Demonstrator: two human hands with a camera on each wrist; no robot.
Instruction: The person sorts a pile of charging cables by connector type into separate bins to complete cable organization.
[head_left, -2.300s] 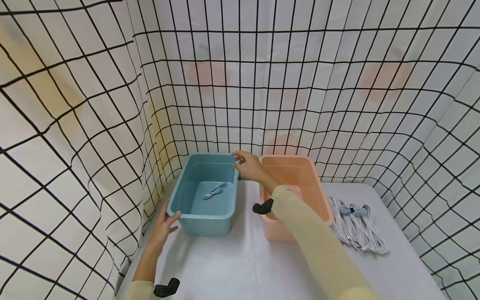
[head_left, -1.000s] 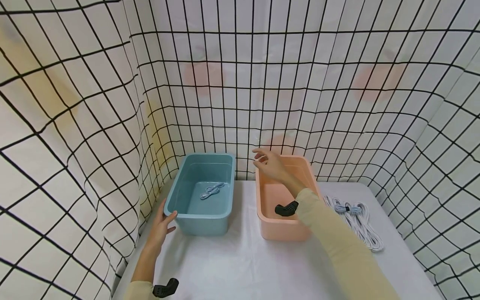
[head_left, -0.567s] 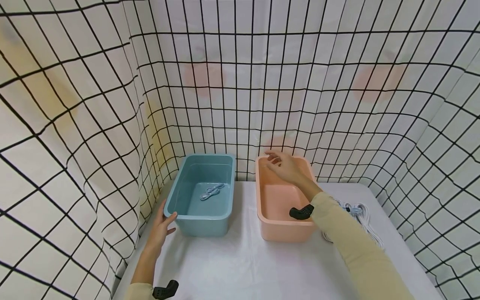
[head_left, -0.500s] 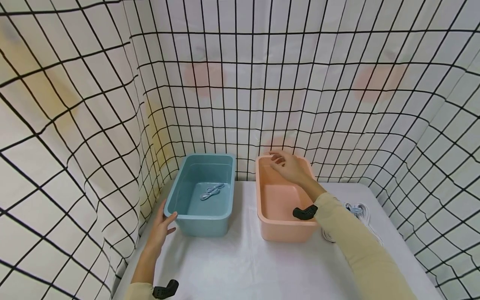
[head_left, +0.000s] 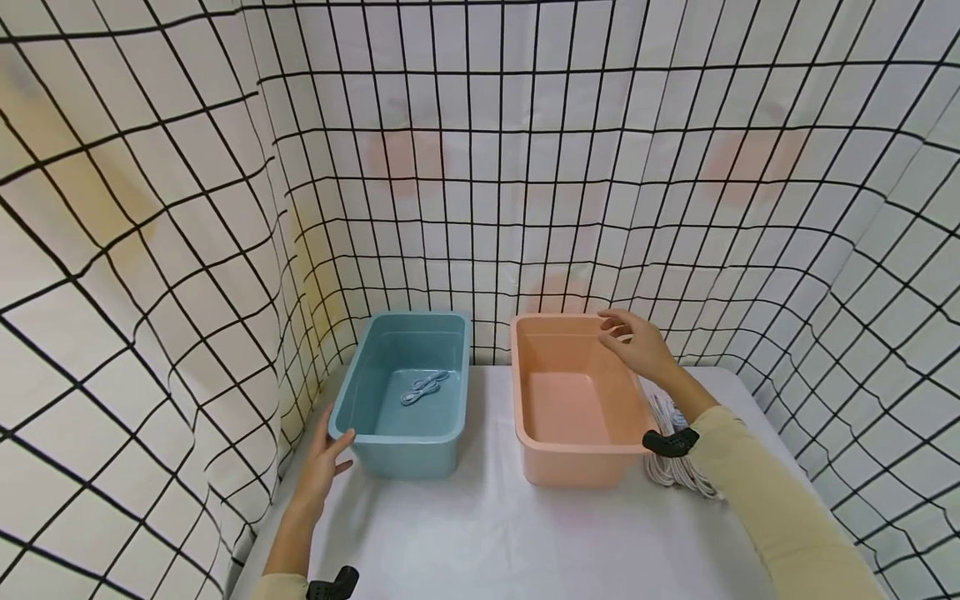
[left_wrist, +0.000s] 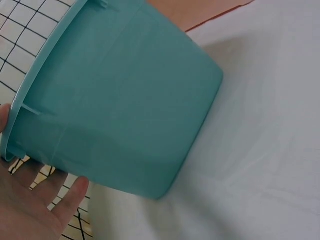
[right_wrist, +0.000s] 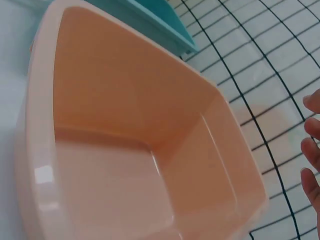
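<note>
My left hand [head_left: 318,468] holds the near left corner of a blue plastic bin [head_left: 408,458], thumb at the rim and fingers against the outside. In the left wrist view, the bin's teal-looking wall [left_wrist: 120,110] fills much of the picture. Inside it lies a small bundle of light blue cord [head_left: 424,387]. My right hand [head_left: 641,346], holding nothing, hovers at the far right corner of a peach plastic bin [head_left: 577,468], fingers loosely bent. Only the fingers [right_wrist: 311,150] show at the right edge of the right wrist view. The peach bin holds nothing.
Bundled white cords [head_left: 675,471] lie right of the peach bin, partly behind my right forearm. Black wire grid [head_left: 498,179] over white sheeting encloses the left, back and right. Both bins stand side by side on a white-covered table [head_left: 480,542], with a narrow gap between them.
My right hand has moved rightward from the blue bin's far right corner, across the peach bin, to its far right corner. My left hand stays at the blue bin's corner.
</note>
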